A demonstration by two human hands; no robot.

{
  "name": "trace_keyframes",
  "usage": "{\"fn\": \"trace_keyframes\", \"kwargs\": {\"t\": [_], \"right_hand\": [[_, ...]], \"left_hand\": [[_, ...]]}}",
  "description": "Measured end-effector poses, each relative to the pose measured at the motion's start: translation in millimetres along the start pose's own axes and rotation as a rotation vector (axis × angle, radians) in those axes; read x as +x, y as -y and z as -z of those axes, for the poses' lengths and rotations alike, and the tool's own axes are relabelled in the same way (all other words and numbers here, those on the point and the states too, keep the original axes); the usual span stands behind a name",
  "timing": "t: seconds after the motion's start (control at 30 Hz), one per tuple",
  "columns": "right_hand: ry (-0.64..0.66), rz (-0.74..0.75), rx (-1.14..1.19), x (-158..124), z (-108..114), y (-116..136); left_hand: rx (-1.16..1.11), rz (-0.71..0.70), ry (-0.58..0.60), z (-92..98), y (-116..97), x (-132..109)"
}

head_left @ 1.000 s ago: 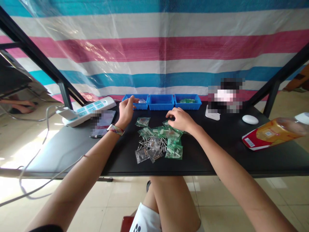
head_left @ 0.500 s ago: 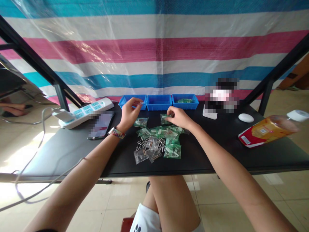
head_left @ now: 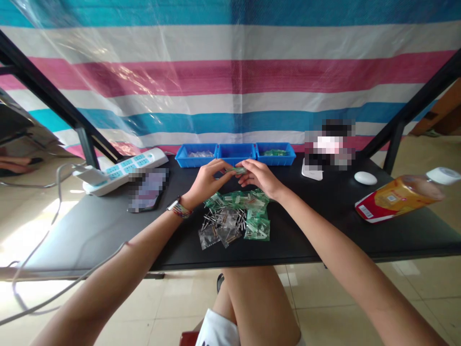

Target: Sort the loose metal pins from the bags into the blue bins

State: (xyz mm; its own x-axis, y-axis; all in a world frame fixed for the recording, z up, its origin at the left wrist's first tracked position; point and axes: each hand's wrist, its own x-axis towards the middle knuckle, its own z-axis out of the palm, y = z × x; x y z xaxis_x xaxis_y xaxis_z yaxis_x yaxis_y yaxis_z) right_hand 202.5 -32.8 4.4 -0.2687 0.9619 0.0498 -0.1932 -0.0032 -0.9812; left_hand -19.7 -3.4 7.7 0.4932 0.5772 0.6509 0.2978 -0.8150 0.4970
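My left hand (head_left: 212, 179) and my right hand (head_left: 262, 178) meet in front of the blue trays. Between their fingertips is a small green plastic bag (head_left: 239, 170), partly covered by the fingers. Both hands are closed on its edges. Just below them lies a pile of green plastic bags (head_left: 257, 227) with pale pieces inside. Beside these are loose silvery pins (head_left: 240, 218) and clear plastic bags (head_left: 209, 236) holding small metal pieces.
Three blue trays stand in a row: the left tray (head_left: 196, 162) holds clear bags, the right tray (head_left: 275, 161) green ones. A power strip (head_left: 126, 169) and phone (head_left: 148, 190) lie left. Right are a white case (head_left: 365, 178) and a drink bottle (head_left: 399, 196).
My left hand has moved right and down, away from the left tray. My right hand has lifted a green bag off the table, and both hands now hold it.
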Motion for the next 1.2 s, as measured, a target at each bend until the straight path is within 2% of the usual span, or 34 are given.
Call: {"fn": "trace_keyframes", "kwargs": {"t": [0.1,0.23,0.3,0.37,0.5,0.6,0.67,0.83,0.97,1.07,1.2], "right_hand": [[-0.016,0.071,-0.063,0.5,-1.2,-2.8],[-0.062,0.111,-0.093,0.6,-1.9,-5.7],[-0.086,0.085,-0.047,0.9,-1.4,-6.1],[-0.107,0.044,0.002,1.3,-0.4,-6.4],[-0.121,-0.009,0.092,1.6,-0.5,-7.6],[-0.100,-0.012,0.126,0.6,-3.6,-7.3],[-0.081,-0.002,0.099,-0.8,-5.8,-5.5],[-0.090,0.094,-0.122,-4.1,-7.7,-0.9],[-0.074,0.126,-0.190,-3.9,-8.0,-2.0],[-0.072,0.102,-0.151,-2.8,-7.9,-2.8],[-0.096,0.083,-0.112,-2.5,-6.9,-2.2]], "left_hand": [[-0.034,0.157,-0.016,-0.4,2.7,-0.7],[-0.171,0.242,0.011,-1.2,3.6,-0.9],[-0.250,0.237,0.001,-0.6,3.7,-0.6],[-0.235,0.180,-0.020,1.1,3.9,-0.3],[0.046,-0.012,0.008,6.3,3.1,-0.3],[0.128,-0.078,0.038,7.0,1.0,0.0],[0.094,-0.042,0.017,5.2,0.2,0.3],[-0.036,0.151,-0.079,0.3,1.6,0.0],[-0.138,0.237,-0.037,0.8,1.1,-0.7],[-0.189,0.260,0.005,2.1,-0.1,-0.5],[-0.180,0.183,-0.063,4.4,0.9,-0.1]]}}
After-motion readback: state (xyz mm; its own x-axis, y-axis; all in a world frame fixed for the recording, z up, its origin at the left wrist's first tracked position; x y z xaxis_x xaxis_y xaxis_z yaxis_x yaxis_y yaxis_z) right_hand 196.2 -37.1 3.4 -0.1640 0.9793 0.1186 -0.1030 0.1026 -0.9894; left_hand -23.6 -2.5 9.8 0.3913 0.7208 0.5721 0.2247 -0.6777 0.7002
